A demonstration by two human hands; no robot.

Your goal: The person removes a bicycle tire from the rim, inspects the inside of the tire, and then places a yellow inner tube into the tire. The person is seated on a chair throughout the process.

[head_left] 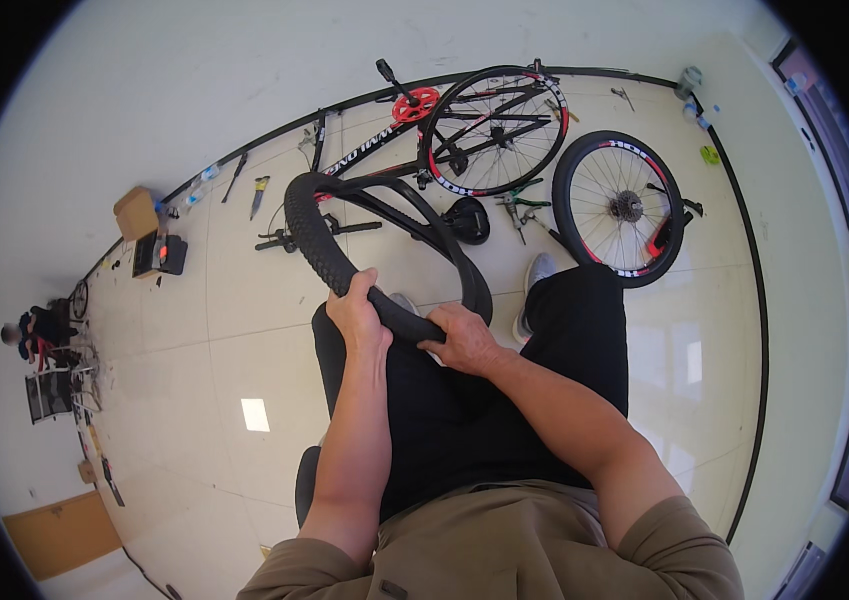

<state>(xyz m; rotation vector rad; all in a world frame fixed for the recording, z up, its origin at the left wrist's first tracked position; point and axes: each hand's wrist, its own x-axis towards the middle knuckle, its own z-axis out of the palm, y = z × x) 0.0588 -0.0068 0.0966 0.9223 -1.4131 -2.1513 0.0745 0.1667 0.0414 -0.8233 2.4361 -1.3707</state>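
Note:
A black knobbly bicycle tyre [319, 235], off any wheel, is held up in front of my knees. My left hand [357, 312] wraps round its near left side, thumb on top. Closer to its near right bend, my right hand [461, 340] grips the same tyre, fingers curled over the rubber. The tyre's far loop overlaps the bicycle frame [374, 150] lying on the floor beyond. Parts of the tyre's underside and my fingertips are hidden.
Beyond lie a bare wheel rim [434, 165], a tyred wheel with cassette [584, 235], a black saddle [467, 220], green-handled pliers [519, 205] and handlebars [279, 240]. Farther left stand an open cardboard box [135, 213] and a black toolbox [172, 256]. Another person [39, 325] is at the far left.

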